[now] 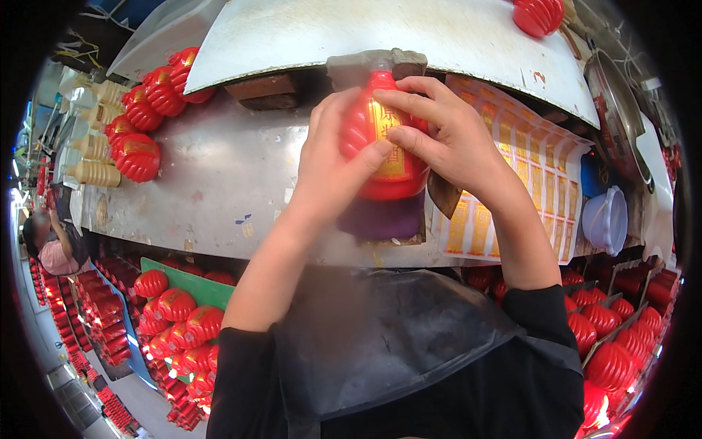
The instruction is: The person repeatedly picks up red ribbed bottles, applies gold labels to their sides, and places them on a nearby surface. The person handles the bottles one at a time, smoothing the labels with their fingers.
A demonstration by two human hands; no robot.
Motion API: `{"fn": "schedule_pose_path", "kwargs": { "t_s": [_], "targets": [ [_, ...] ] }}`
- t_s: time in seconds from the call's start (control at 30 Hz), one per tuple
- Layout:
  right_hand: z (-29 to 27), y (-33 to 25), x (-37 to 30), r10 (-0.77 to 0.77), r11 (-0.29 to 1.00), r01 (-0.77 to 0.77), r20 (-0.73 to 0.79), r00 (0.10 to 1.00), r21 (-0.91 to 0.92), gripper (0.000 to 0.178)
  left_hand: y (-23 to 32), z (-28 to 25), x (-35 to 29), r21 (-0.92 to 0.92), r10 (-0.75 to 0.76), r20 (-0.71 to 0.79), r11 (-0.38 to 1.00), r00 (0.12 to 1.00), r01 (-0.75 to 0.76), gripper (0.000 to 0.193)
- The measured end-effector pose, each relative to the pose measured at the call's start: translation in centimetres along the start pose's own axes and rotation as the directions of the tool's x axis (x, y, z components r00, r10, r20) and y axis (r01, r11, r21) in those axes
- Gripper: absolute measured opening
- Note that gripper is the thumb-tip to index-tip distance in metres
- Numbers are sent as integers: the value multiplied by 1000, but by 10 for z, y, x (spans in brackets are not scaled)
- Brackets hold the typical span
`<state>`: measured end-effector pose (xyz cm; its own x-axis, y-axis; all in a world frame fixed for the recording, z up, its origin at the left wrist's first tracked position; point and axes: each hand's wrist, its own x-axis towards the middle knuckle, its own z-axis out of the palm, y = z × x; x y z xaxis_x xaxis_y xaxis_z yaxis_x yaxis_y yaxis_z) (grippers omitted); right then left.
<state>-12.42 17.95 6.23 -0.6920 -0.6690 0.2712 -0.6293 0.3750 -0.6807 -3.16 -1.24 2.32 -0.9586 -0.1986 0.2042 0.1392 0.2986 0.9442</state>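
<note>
Red and glossy, a ribbed narrow-necked bottle (357,135) lies between the two hands, neck pointing away from the person and label side up, above a dark purple pad (380,216) on the grey metal surface (205,175). The neck's far end meets a rough grey block (411,63) at the edge of a white board (351,29); a blur beside it makes that contact hard to judge. Palms and thumbs cover much of the bottle's sides, and its underside is out of sight.

The left hand (333,150) is curved around the bottle's left side, thumb along the lower label, other fingertips mostly hidden. The right hand (435,121) is bent over the other side, narrowly spread, index finger across the shoulder and thumb pressed on the label.

That gold label with a red border (383,121) bears large dark characters in a column, partly covered by the thumbs. To the right lies a pale sheet with rows of gold rectangular labels (537,194), their print too small to make out; the right forearm covers part of it.

At the top edge another red ribbed bottle (537,16) is cut off. A brownish smudge blurs the black apron (409,322).
</note>
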Motion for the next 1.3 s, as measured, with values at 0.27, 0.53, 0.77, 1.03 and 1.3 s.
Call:
{"fn": "schedule_pose_path", "kwargs": {
  "t_s": [0.27, 0.53, 0.77, 1.03, 1.3],
  "targets": [
    [2, 3, 0, -4, 1000, 5, -12, 1000, 18, 42, 2, -3, 0, 45, -15, 59, 999, 998, 12, 88],
    [-6, 21, 10, 307, 850, -243, -65, 949, 467, 40, 3, 0, 1, 32, -9, 9, 999, 1000, 9, 87],
    [-47, 7, 17, 378, 542, -393, 202, 904, 743, 22, 3, 0, 1, 106, 18, -11, 994, 1000, -16, 87],
    [-17, -5, 10, -467, 881, 421, -256, 846, -213, 26, -2, -5, 1, 164, 60, 28, 984, 998, -64, 76],
    [2, -7, -63, -693, 708, 684, 15, 721, -176, 14, -9, -8, 1, 94, 106, 49, 989, 993, -110, 60]
  ]
}}
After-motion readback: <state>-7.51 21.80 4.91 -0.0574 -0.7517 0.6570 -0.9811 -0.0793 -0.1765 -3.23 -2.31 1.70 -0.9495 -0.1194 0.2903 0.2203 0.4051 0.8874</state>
